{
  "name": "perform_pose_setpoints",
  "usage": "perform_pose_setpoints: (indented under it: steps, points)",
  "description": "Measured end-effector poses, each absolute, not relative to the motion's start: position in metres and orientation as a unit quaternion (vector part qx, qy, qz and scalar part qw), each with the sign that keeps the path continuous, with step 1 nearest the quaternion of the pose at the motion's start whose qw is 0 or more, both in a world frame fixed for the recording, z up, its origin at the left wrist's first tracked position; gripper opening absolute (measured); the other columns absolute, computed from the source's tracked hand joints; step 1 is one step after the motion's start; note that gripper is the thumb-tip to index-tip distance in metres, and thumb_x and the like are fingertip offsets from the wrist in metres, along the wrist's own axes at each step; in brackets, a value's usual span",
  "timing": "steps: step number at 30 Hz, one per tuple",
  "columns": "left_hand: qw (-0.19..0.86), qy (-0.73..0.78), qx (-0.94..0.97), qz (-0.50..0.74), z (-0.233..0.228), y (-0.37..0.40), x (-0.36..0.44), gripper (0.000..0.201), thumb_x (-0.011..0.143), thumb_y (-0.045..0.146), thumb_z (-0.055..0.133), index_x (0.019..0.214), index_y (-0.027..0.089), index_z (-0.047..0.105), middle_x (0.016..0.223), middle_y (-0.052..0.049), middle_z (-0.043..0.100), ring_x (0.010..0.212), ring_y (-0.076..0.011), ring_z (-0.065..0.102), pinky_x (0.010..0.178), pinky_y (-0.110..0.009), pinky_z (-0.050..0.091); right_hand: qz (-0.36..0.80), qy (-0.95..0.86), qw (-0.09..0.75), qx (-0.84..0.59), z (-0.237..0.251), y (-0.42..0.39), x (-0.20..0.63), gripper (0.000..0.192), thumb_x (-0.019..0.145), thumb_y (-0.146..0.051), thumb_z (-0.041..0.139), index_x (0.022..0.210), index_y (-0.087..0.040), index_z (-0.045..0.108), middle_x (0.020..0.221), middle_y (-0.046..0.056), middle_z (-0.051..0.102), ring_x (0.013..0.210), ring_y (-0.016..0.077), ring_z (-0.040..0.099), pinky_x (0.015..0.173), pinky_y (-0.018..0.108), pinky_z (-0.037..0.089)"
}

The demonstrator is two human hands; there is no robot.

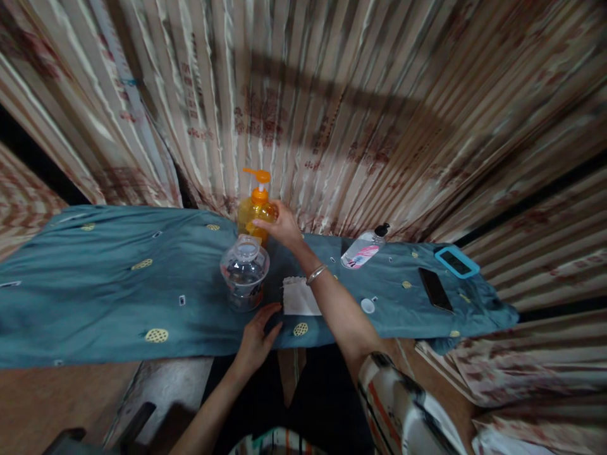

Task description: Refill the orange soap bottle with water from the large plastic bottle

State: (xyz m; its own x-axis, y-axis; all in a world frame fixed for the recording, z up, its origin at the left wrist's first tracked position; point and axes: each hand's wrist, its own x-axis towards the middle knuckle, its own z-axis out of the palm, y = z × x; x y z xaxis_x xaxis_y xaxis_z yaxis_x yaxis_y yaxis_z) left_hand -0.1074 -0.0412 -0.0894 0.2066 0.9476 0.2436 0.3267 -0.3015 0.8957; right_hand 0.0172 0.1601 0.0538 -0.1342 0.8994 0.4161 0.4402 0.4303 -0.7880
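My right hand reaches to the back of the table and is wrapped round an orange pump bottle with an orange pump head. Just in front of that bottle stands a clear plastic jar with a narrower neck, partly covering the bottle's lower end. Resting at the table's front edge, my left hand has its fingers apart and holds nothing. A white cloth lies to its right, partly hidden by my right forearm.
Further right, a clear bottle with a black cap stands near the curtain. A small white disc, a black phone and a blue-framed digital display lie on the teal tablecloth.
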Motion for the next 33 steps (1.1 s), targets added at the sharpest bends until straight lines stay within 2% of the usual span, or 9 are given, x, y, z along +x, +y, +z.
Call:
perform_pose_setpoints:
  steps: [6, 11, 13, 16, 19, 22, 24, 29, 33]
  points:
    - [0.379, 0.464, 0.676, 0.429, -0.081, -0.042, -0.105, 0.031, 0.087, 0.034, 0.061, 0.115, 0.022, 0.069, 0.122, -0.009, 0.074, 0.116, -0.0257, 0.069, 0.105, -0.046, 0.055, 0.215, -0.661, 0.517, -0.5, 0.078, 0.107, 0.086, 0.066, 0.078, -0.057, 0.074, 0.127, -0.018, 0.052, 0.122, 0.009, 0.067, 0.108, 0.021, 0.066, 0.096, 0.036, 0.053]
    - [0.385, 0.447, 0.673, 0.445, -0.075, -0.047, -0.091, 0.038, 0.088, 0.035, 0.063, 0.123, 0.024, 0.061, 0.129, -0.01, 0.067, 0.121, -0.0259, 0.065, 0.107, -0.048, 0.052, 0.194, -0.654, 0.502, -0.531, 0.088, 0.03, 0.132, 0.063, 0.076, -0.054, 0.078, 0.124, -0.02, 0.057, 0.119, 0.008, 0.069, 0.107, 0.0236, 0.067, 0.096, 0.039, 0.054]
    - [0.365, 0.45, 0.672, 0.461, -0.072, -0.047, -0.082, 0.05, 0.085, 0.036, 0.068, 0.13, 0.023, 0.054, 0.135, -0.012, 0.062, 0.127, -0.0283, 0.06, 0.11, -0.05, 0.049, 0.188, -0.65, 0.488, -0.552, 0.081, 0.006, 0.138, 0.062, 0.074, -0.051, 0.08, 0.124, -0.021, 0.059, 0.118, 0.007, 0.07, 0.107, 0.0249, 0.068, 0.098, 0.042, 0.053]
    - [0.32, 0.461, 0.67, 0.486, -0.066, -0.04, -0.062, 0.082, 0.078, 0.039, 0.077, 0.147, 0.022, 0.035, 0.152, -0.017, 0.045, 0.143, -0.0335, 0.044, 0.117, -0.057, 0.039, 0.191, -0.644, 0.479, -0.566, 0.064, -0.014, 0.14, 0.065, 0.076, -0.048, 0.079, 0.129, -0.02, 0.056, 0.122, 0.008, 0.069, 0.112, 0.0257, 0.067, 0.102, 0.044, 0.051]
    - [0.3, 0.452, 0.672, 0.503, -0.053, -0.024, -0.038, 0.111, 0.068, 0.042, 0.085, 0.155, 0.022, 0.018, 0.16, -0.02, 0.031, 0.15, -0.0369, 0.032, 0.121, -0.06, 0.03, 0.2, -0.643, 0.483, -0.559, 0.05, -0.021, 0.137, 0.064, 0.08, -0.045, 0.076, 0.134, -0.02, 0.051, 0.129, 0.008, 0.066, 0.118, 0.0239, 0.063, 0.106, 0.042, 0.049]
    - [0.316, 0.435, 0.662, 0.523, -0.038, -0.005, -0.017, 0.124, 0.062, 0.045, 0.088, 0.156, 0.022, 0.011, 0.163, -0.022, 0.025, 0.153, -0.0383, 0.025, 0.123, -0.061, 0.027, 0.202, -0.646, 0.485, -0.554, 0.046, -0.023, 0.133, 0.061, 0.082, -0.041, 0.074, 0.135, -0.022, 0.05, 0.13, 0.006, 0.065, 0.119, 0.0224, 0.063, 0.107, 0.04, 0.048]
    - [0.338, 0.427, 0.649, 0.532, -0.029, 0.005, -0.008, 0.129, 0.059, 0.046, 0.09, 0.157, 0.021, 0.009, 0.163, -0.023, 0.025, 0.152, -0.0385, 0.027, 0.122, -0.059, 0.029, 0.198, -0.648, 0.483, -0.555, 0.047, -0.025, 0.131, 0.06, 0.082, -0.038, 0.074, 0.135, -0.023, 0.051, 0.129, 0.005, 0.066, 0.118, 0.0218, 0.063, 0.106, 0.039, 0.048]
    - [0.368, 0.439, 0.618, 0.538, -0.024, 0.014, 0.0, 0.123, 0.061, 0.044, 0.089, 0.155, 0.018, 0.014, 0.155, -0.024, 0.039, 0.141, -0.0379, 0.046, 0.116, -0.055, 0.04, 0.182, -0.643, 0.488, -0.561, 0.054, -0.026, 0.13, 0.064, 0.081, -0.045, 0.075, 0.136, -0.021, 0.053, 0.133, 0.008, 0.063, 0.123, 0.0234, 0.061, 0.107, 0.039, 0.046]
    - [0.373, 0.43, 0.611, 0.55, -0.029, 0.014, 0.0, 0.119, 0.059, 0.037, 0.089, 0.154, 0.021, 0.018, 0.153, -0.021, 0.042, 0.14, -0.0371, 0.048, 0.116, -0.054, 0.042, 0.156, -0.613, 0.525, -0.569, 0.075, -0.015, 0.126, 0.071, 0.078, -0.056, 0.075, 0.136, -0.02, 0.054, 0.138, 0.01, 0.06, 0.129, 0.0256, 0.056, 0.111, 0.042, 0.041]
